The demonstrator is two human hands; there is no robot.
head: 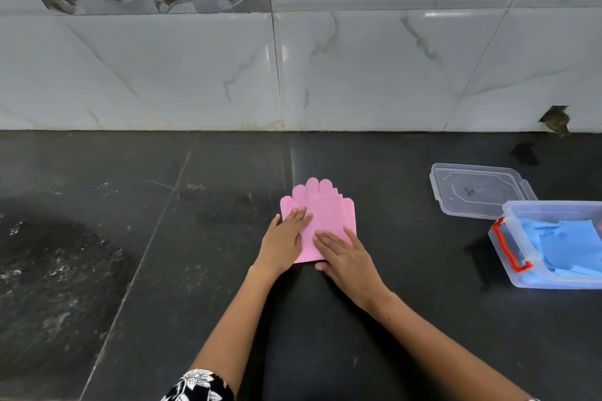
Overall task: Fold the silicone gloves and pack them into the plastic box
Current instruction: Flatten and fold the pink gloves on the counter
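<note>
The pink silicone gloves [321, 215] lie at frame centre, fingertips pointing up-frame toward the wall. The left hand [286, 239] and right hand [347, 257] press flat-fingered on their lower half.

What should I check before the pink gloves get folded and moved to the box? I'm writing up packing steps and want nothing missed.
1. Pink gloves flat on the counter, glove fingers toward the wall: ok.
2. Both hands pressing them down: left hand on the left part, right hand at the near edge, fingers straight: ok.
3. Two gloves stacked and aligned: edges look slightly offset; cannot tell how many layers.
4. Plastic box open, its lid lying behind it: ok.
5. Room left in the box: blue gloves already inside, box partly cut off by the frame: cannot tell.
</note>
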